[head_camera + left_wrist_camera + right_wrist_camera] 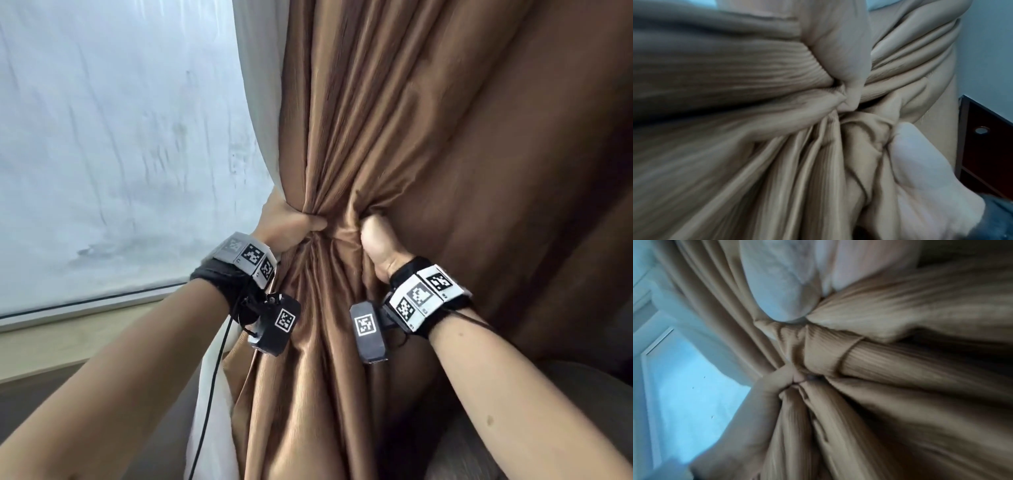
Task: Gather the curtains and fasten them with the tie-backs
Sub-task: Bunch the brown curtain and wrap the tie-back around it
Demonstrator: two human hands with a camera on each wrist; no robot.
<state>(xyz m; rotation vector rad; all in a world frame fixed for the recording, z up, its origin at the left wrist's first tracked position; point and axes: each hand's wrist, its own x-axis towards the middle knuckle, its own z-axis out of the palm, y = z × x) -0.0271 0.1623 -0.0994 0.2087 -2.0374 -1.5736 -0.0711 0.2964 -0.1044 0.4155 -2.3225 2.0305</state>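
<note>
The brown curtain (pixel 394 137) hangs beside the window (pixel 120 137), and both hands squeeze it into one narrow waist, because a loose drape must be held thin before a band can close around it. The left hand (pixel 291 226) grips the bundle from the window side with its fingers curled round the folds, and the right hand (pixel 376 240) grips it from the other side, thumb pressed into the cloth; the rest of its fingers are hidden behind the fabric. In the right wrist view a strip of the same brown cloth, probably the tie-back (pixel 824 352), already wraps the gathered folds, touching them all around. I judge that the hands hold it tight so the fastening does not slip. A white sheer curtain (pixel 212 411) hangs below the left wrist, outside the bundle. There are no containers in view, so nothing is stored in anything here.
</note>
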